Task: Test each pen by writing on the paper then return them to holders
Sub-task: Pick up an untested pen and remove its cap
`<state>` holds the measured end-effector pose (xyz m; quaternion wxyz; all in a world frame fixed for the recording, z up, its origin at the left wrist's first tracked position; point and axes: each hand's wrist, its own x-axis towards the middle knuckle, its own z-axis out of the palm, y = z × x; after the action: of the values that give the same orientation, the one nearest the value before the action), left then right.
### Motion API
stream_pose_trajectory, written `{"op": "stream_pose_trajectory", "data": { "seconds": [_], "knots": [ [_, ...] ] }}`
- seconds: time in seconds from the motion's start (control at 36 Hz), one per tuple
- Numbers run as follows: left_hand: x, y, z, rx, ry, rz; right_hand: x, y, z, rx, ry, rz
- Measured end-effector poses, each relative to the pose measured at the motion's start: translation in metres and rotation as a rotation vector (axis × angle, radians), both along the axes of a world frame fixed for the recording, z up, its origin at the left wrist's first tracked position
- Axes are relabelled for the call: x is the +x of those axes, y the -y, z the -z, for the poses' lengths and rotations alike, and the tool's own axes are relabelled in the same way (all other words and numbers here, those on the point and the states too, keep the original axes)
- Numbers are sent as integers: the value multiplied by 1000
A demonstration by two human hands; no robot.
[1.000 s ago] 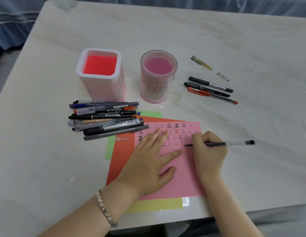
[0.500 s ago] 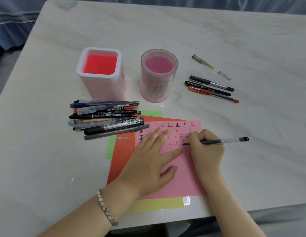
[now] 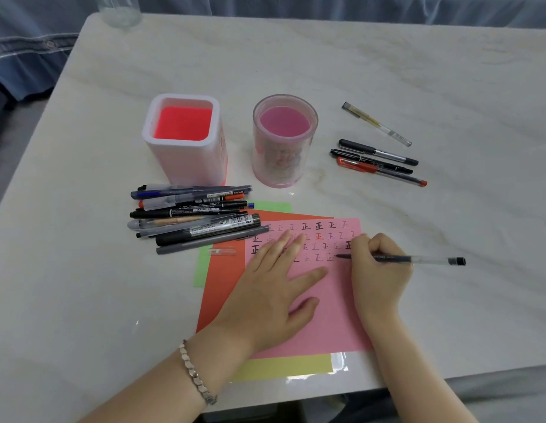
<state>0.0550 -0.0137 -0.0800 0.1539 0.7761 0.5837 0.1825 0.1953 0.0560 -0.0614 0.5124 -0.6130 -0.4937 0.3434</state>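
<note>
My right hand [image 3: 377, 270] grips a clear-barrelled black pen [image 3: 424, 259] with its tip on the pink paper [image 3: 329, 319], at the end of the lowest row of written marks. My left hand [image 3: 271, 288] lies flat with spread fingers on the pink sheet. Behind the paper stand a square white holder with a red inside [image 3: 184, 135] and a round pink holder [image 3: 284, 138]; no pens show in either. A pile of several pens [image 3: 192, 218] lies left of the paper. Several more pens [image 3: 377, 163] lie to the right of the round holder.
Orange [image 3: 223, 276], green [image 3: 201, 267] and yellow [image 3: 284, 367] sheets lie under the pink one. A clear pen cap [image 3: 222, 251] rests on the orange sheet. A glass object [image 3: 117, 9] stands at the far left table corner. The table's front edge runs just below the papers.
The pen's rear end has swung slightly between frames while its tip stays on the lowest row of marks. My left hand has stayed flat on the paper.
</note>
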Motion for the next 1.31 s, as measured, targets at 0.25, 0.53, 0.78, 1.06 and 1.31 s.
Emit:
{"op": "stream_pose_trajectory", "data": {
  "seconds": [0.25, 0.53, 0.78, 1.06, 1.31],
  "knots": [
    [-37, -2, -18, 225, -91, -279, -2, -1, 2, -9, -5, -35],
    [-81, 12, -24, 188, -207, -305, -4, -1, 1, -36, 38, -69],
    [-55, 16, -40, 62, 255, -493, -6, -2, -4, -30, -20, -77],
    [-22, 12, -62, -185, 933, -558, -16, 10, -59, -206, -418, -337],
    [-23, 15, -65, -198, 977, -527, -13, 21, -77, -282, -414, -337]
  ]
}}
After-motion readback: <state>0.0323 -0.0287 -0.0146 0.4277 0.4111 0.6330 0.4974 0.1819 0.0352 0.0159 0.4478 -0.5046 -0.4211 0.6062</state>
